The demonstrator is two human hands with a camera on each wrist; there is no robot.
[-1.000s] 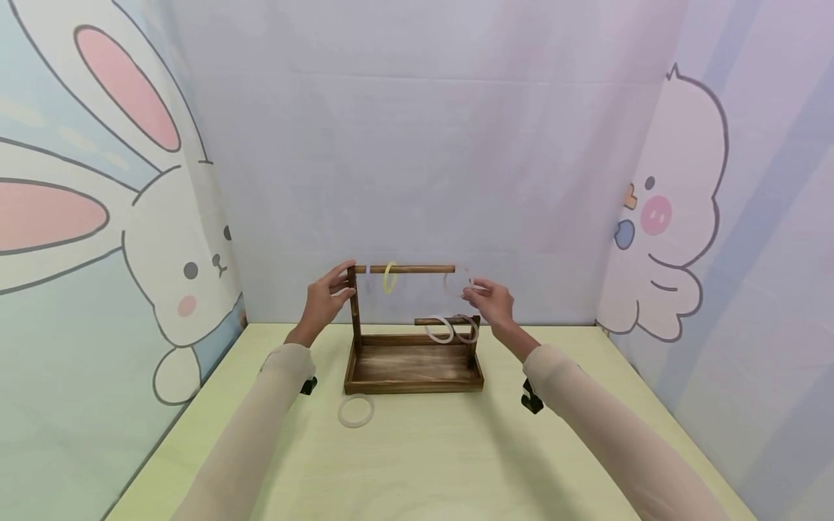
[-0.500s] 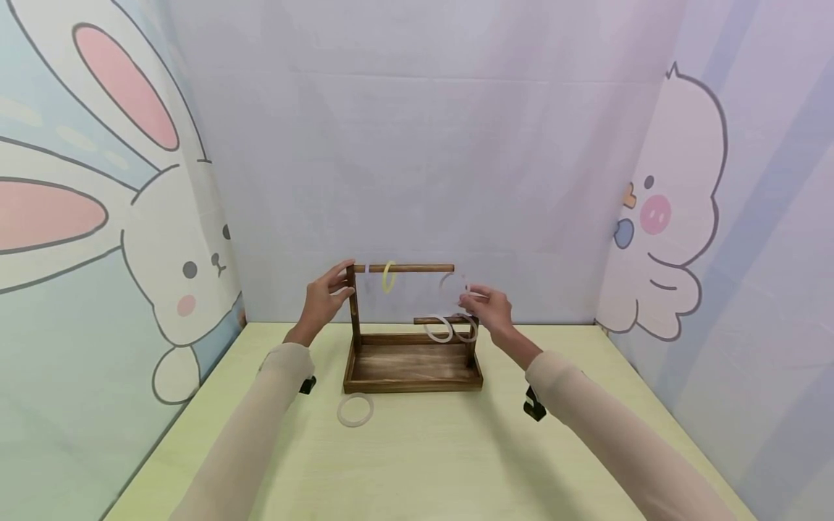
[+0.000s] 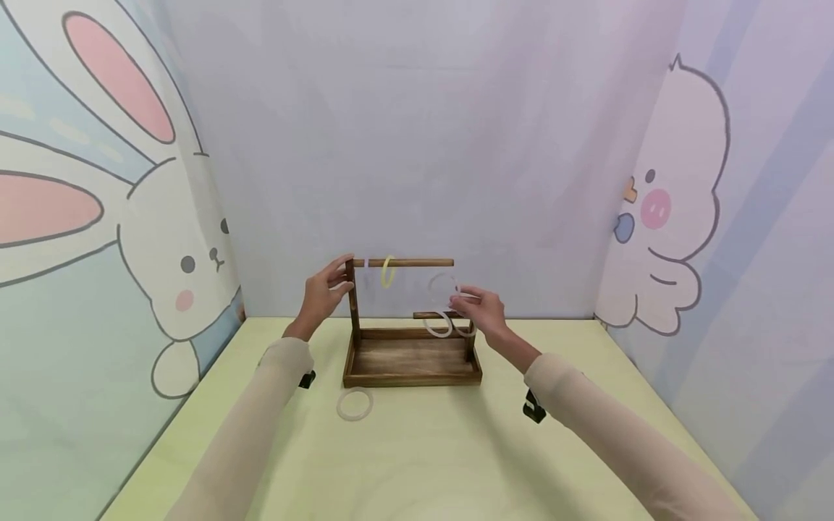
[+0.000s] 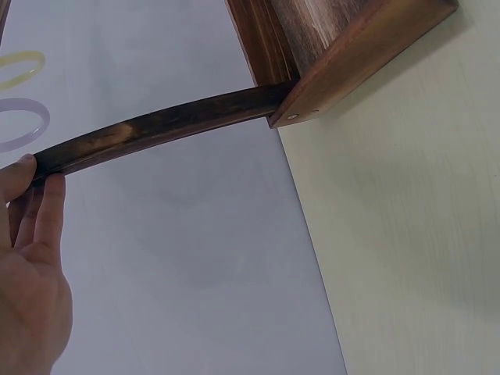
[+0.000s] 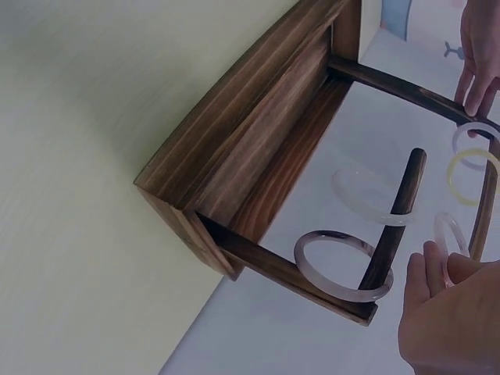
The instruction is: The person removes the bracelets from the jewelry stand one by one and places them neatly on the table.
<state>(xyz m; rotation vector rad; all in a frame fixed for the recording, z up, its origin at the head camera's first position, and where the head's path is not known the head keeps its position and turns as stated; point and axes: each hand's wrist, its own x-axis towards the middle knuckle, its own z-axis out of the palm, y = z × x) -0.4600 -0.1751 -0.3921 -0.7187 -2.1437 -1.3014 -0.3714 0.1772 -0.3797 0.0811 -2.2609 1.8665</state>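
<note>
A dark wooden rack (image 3: 412,380) has two bars at different heights above a tray. My left hand (image 3: 319,293) holds the top of its left post between thumb and fingers. Between the right hand's (image 3: 485,310) thumb and fingers is a clear bangle (image 5: 441,231), faint against the backdrop, just below the upper bar's free end in the head view. A yellow bangle (image 3: 384,273) and a pale purple bangle (image 4: 45,117) hang on the upper bar. From the lower bar hang a whitish bangle (image 3: 448,322) and a grey-brown bangle (image 5: 312,273), the latter partly behind my right hand in the head view.
A pale bangle (image 3: 355,418) lies flat on the light yellow-green table (image 3: 417,449) in front of the tray's left corner. Behind the rack hangs a grey-lilac backdrop (image 3: 417,145). Side walls with cartoon animals flank the table.
My right hand has moved left and a little down, bringing the clear bangle from the upper bar's end to lower, further under it. The left hand stays on the post.
</note>
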